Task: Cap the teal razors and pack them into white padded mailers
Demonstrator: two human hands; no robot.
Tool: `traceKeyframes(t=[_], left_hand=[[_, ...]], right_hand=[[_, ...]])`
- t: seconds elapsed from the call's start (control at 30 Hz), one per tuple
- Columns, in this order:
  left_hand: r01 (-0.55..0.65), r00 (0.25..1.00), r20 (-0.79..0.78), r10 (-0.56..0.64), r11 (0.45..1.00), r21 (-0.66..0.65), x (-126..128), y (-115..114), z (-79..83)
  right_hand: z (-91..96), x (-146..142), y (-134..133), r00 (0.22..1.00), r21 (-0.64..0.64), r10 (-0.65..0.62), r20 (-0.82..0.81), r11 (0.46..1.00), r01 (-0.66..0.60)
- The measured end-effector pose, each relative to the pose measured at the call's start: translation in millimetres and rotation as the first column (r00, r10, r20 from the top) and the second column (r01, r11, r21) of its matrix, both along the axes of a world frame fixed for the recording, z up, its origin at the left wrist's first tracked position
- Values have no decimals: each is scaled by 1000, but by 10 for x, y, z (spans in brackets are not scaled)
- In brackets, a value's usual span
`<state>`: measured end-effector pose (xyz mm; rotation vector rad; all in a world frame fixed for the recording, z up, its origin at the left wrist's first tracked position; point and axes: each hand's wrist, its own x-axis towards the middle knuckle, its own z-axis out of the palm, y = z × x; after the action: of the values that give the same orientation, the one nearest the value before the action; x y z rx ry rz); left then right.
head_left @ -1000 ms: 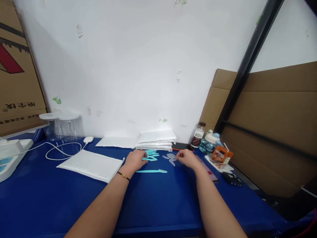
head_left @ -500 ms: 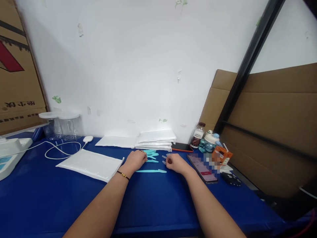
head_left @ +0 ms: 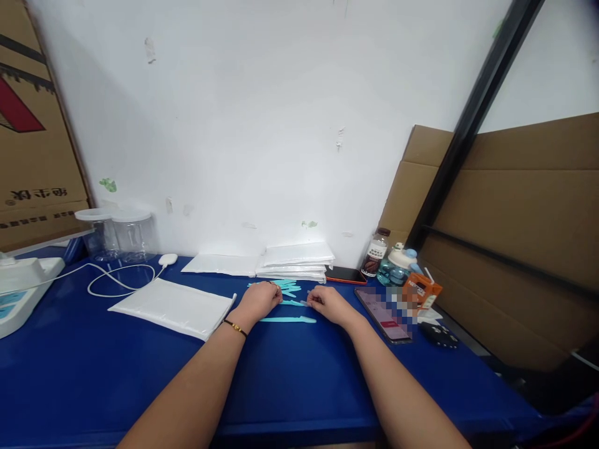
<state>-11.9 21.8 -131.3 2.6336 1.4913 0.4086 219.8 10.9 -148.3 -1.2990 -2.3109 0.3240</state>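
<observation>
On the blue table my left hand and my right hand are close together. A thin teal stick runs between them, and both hands pinch it, one at each end; my right fingertips also seem to hold a small clear cap at its tip. Just behind the hands lies a small heap of teal sticks. One long teal stick lies flat on the table in front of my hands.
A white padded envelope lies to the left, a stack of envelopes at the wall. Two phones, a bottle, a juice carton, clear jars, a white cabled device and cardboard boxes surround the table.
My right hand has moved left from the clear caps towards my left hand. The two hands now meet on one teal stick, lifted from the heap.
</observation>
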Motion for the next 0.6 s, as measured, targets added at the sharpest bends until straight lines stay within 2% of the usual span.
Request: traceKeyframes(t=[0.27,0.4,0.47,0.6], left_hand=[[112,993,53,-110,993,-46,87,-21,-40],[127,990,79,-119,986,-105,91,-19,-44],[79,991,113,-67,992,-99,45,9,-42],[-73,990,126,65,995,61,-96,89,-59]], right_hand=[[34,-65,-46,998,-41,36,-43,998,-38],[89,-11,-55,997,-116,33,-76,992,-42],[126,93,-36,992,-116,-36,-119,993,22],[160,353,33,959,-15,-236,-159,971,237]])
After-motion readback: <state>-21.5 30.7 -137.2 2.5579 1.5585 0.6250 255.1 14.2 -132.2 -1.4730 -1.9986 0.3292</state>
